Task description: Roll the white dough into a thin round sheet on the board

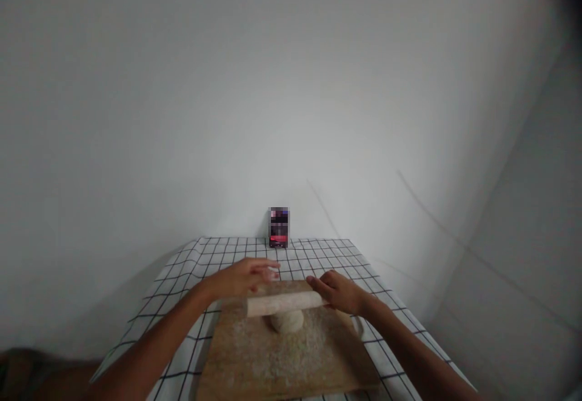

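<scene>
A pale wooden rolling pin [284, 304] lies crosswise above a round lump of dough [289, 322], hiding the dough's far side. My right hand [339, 292] is closed around the pin's right end. Over the pin's left end hovers my left hand [250, 275], its fingers apart and stretched to the right, holding nothing. Underneath is a wooden board [245, 364] dusted with flour, most thickly in front of the dough. Whether the pin presses on the dough or only hangs just above it, I cannot tell.
The table has a white cloth [182, 277] with a dark grid pattern. At its far edge a phone [279, 228] with a pixelated screen leans upright against the white wall [282, 116]. Something pale and rounded [358, 327] shows by the board's right edge, partly hidden by my right arm.
</scene>
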Available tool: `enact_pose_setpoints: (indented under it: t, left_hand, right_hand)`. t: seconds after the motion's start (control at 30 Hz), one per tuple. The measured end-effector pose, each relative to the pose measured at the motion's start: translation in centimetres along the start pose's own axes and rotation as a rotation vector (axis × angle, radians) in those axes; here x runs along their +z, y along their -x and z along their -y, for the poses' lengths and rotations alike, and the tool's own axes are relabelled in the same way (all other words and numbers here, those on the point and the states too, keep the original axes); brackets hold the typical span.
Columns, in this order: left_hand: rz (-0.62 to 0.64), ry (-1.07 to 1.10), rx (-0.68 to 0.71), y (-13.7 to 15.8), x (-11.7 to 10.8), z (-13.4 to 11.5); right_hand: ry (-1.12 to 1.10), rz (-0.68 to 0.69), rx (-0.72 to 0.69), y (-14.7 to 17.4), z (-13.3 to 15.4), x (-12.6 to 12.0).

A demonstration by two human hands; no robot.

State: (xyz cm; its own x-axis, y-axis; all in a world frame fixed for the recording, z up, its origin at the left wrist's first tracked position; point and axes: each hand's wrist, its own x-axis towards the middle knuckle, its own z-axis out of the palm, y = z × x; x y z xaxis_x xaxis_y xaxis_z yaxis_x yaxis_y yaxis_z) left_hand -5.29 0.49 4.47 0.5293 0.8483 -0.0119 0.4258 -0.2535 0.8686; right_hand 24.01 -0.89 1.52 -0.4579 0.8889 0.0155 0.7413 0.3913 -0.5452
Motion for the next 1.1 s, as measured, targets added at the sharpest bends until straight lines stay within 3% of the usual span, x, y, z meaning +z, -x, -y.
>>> enact_pose_setpoints:
  t: [0.13,0.27,0.33,0.43,0.63,0.83,1.1]
  left_hand:
    - [-0.013,0.086,-0.082,1.3,-0.5,-3.0]
    - [0.006,-0.322,0.001,2.7,2.8,-4.6]
    - [-0.092,-0.522,-0.034,2.7,4.7,-4.1]
    - [-0.206,-0.632,-0.08,2.1,6.3,-2.6]
    - [-0.244,-0.592,-0.137,1.0,6.0,-1.0]
    - [-0.278,-0.682,-0.166,0.7,6.4,-0.1]
    - [-0.395,-0.756,-0.016,0.8,7.3,1.6]
  right_hand:
    - [0.2,-0.011,0.002,-0.2,1.2,-0.1]
    - [0.377,-0.002,0.047,-0.3,2.5,0.0]
    - [0.402,0.001,0.079,-0.2,3.1,0.0]
    - [0.384,0.023,0.116,0.2,3.6,-0.2]
    - [0.37,0.04,0.133,-0.1,3.2,-0.1]
    - [0.461,-0.041,0.174,-0.5,2.6,1.2]
    - [0.557,-0.14,0.186,0.4,3.1,1.9]
